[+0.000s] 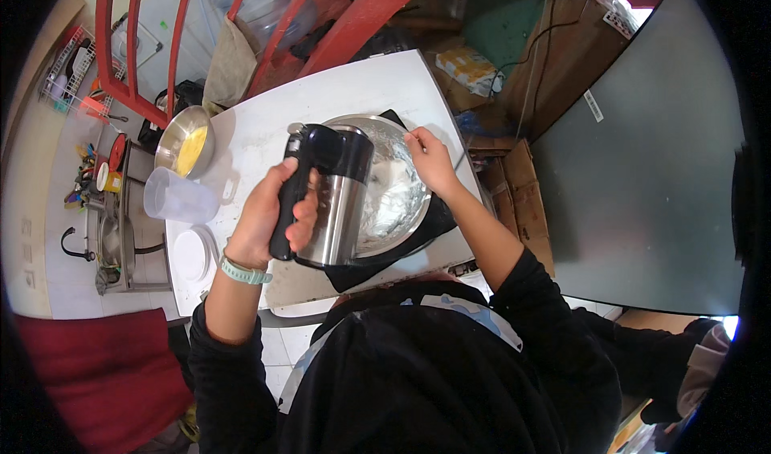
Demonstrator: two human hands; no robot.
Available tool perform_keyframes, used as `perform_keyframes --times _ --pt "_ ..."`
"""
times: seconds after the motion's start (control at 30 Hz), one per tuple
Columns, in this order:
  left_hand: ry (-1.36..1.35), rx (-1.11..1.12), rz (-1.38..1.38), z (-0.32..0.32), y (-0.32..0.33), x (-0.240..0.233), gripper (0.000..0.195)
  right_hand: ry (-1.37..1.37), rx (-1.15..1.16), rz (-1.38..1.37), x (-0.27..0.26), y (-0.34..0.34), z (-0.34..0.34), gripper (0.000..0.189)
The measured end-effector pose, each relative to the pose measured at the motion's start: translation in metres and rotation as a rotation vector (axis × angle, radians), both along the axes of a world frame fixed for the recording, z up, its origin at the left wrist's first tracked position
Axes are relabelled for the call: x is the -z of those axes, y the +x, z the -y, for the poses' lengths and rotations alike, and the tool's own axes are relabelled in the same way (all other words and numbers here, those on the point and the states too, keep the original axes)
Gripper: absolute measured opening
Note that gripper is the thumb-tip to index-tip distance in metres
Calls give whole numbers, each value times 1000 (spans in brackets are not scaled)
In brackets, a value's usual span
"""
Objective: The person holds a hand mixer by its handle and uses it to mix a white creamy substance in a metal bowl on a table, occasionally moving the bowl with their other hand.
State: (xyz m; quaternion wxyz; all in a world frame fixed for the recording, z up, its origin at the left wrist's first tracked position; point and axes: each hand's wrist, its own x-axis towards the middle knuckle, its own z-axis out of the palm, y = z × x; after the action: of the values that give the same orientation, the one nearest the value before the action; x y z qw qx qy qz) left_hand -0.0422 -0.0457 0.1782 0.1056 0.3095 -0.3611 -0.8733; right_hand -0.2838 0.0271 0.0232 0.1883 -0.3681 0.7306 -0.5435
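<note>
My left hand (265, 213), with a pale green watch strap at its wrist, grips the black handle of a stainless steel electric kettle (337, 213). The kettle is held over the left side of a wide metal bowl (391, 195), whose inside is coated with whitish matter. At the bowl's upper right rim, my right hand (429, 159) pinches the edge between thumb and fingers. Under the bowl lies a black cloth (443, 219). Whether anything flows from the kettle cannot be seen.
On the left of the white table (385, 93) are a steel bowl with yellow contents (208, 144), a clear plastic jug (181, 196) and a white round lid (191, 255). Red metal railings (177, 38) rise behind. Cardboard (524, 195) stands to the right of the table.
</note>
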Motion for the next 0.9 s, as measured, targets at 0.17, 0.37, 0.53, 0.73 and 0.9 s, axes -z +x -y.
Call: perform_keyframes --times 0.17,0.37,0.53,0.73,0.9 --pt "3 36 68 -16 6 -19 35 67 -71 112 0 -5 -2 24" --pt "81 -59 85 -12 27 -27 35 21 -81 214 0 0 2 21" --pt "209 -76 -88 -4 23 -6 35 -77 -78 291 17 -2 7 22" --pt "5 -104 -97 -7 0 7 35 -85 -64 243 19 -6 8 24" --pt "-223 -192 30 -1 -1 -7 34 -45 -24 160 8 1 5 25"
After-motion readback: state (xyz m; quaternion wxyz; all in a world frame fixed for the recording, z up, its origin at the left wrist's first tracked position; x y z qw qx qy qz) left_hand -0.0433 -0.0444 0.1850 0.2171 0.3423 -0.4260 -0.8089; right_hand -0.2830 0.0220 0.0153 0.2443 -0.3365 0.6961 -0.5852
